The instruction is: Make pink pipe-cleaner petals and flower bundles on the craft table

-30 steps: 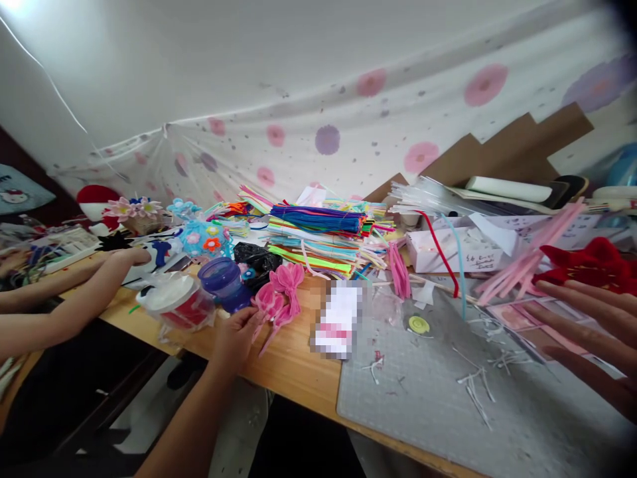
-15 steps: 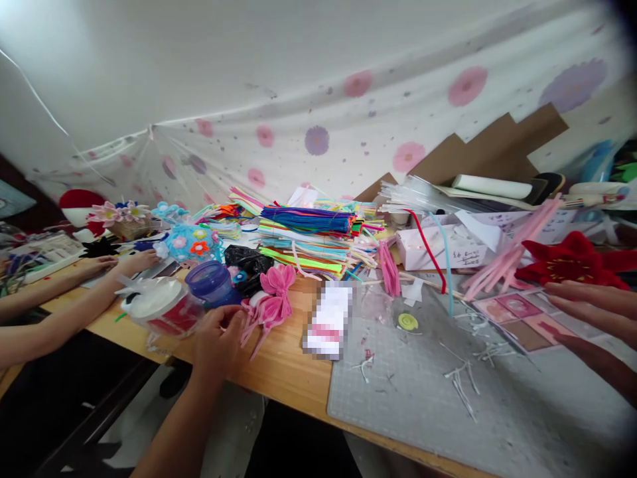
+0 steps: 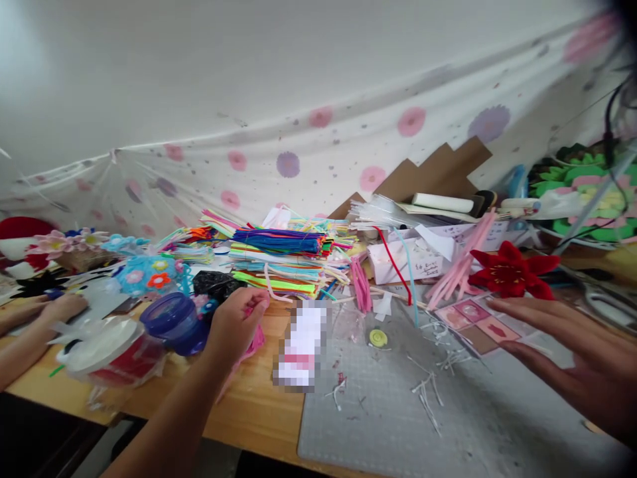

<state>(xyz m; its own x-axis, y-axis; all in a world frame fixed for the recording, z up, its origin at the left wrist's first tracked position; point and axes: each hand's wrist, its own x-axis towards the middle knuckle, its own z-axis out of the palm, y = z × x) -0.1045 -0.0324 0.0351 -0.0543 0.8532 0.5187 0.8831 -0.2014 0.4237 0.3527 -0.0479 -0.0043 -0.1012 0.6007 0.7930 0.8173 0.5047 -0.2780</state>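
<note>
My left hand (image 3: 239, 326) is over the wooden table with its fingers curled together. Whether anything is between them is hidden. Behind it, a pink fuzzy bow (image 3: 255, 346) is mostly covered, with a pink tail showing below the wrist. Just past my fingertips a white pipe cleaner (image 3: 270, 284) leans from the stack of bundles. My right hand (image 3: 562, 352) is open, fingers stretched out, above the grey cutting mat (image 3: 378, 418). Under its fingertips lies a card with pink squares (image 3: 470, 311), and a red fuzzy flower (image 3: 515, 273) sits just beyond.
Bundles of coloured pipe cleaners (image 3: 279, 242) are stacked at the back. A blue jar (image 3: 174, 322) and a bagged red-white tub (image 3: 112, 352) stand at left. Another person's hands (image 3: 64, 309) rest farther left. A yellow tape measure (image 3: 378, 337) and white scraps (image 3: 430, 398) lie on the mat.
The view has swung to the right. My left hand has moved right and forward, now covering most of the pink bow. More of my open right hand shows.
</note>
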